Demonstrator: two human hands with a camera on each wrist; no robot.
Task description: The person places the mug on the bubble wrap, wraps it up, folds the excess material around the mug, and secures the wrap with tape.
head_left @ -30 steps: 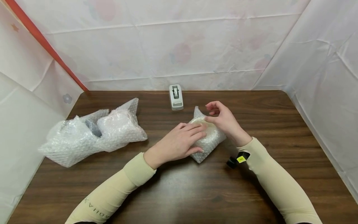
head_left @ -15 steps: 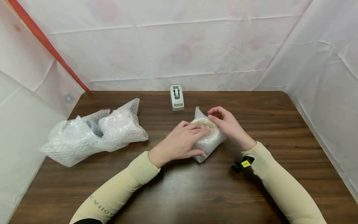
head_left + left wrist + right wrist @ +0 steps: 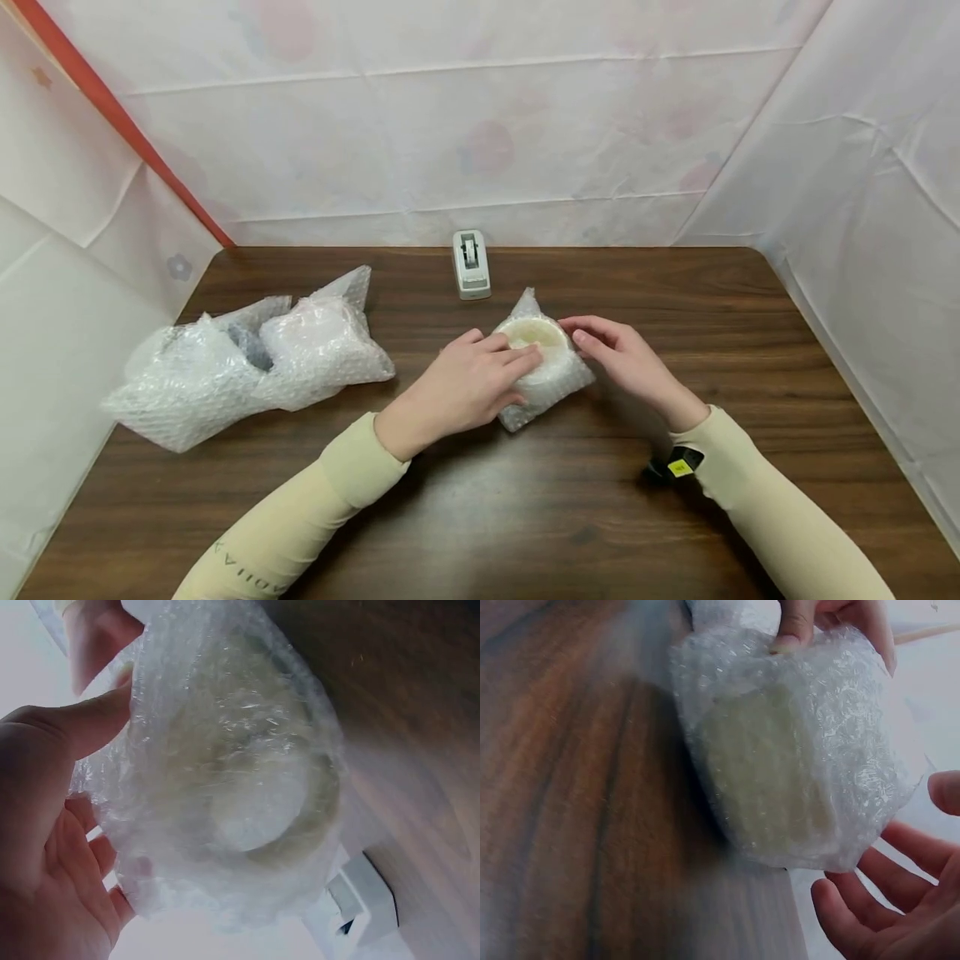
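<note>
A bubble-wrapped package (image 3: 555, 383) stands on the table between both hands; a pale yellow-green round thing with a circular rim shows through the wrap. My left hand (image 3: 459, 385) grips its left side, fingers over the top and thumb (image 3: 94, 724) on the near side. In the right wrist view the package (image 3: 772, 772) shows its yellowish side wall, with the left thumb (image 3: 795, 630) pressed on the wrap above it. My right hand (image 3: 626, 360) is at the package's right edge, its fingertips against the wrap and its thumb apart.
Two more bubble-wrapped packages (image 3: 318, 350) lie side by side on the left, one with a dark thing showing. A white tape dispenser (image 3: 471, 265) stands near the back edge of the brown wooden table (image 3: 697, 308). White curtains (image 3: 405, 125) hang behind and at both sides.
The right hand has come down from above the package to its right side, nearer to me. The left hand and the package have shifted slightly left, uncovering more of the round rim.
</note>
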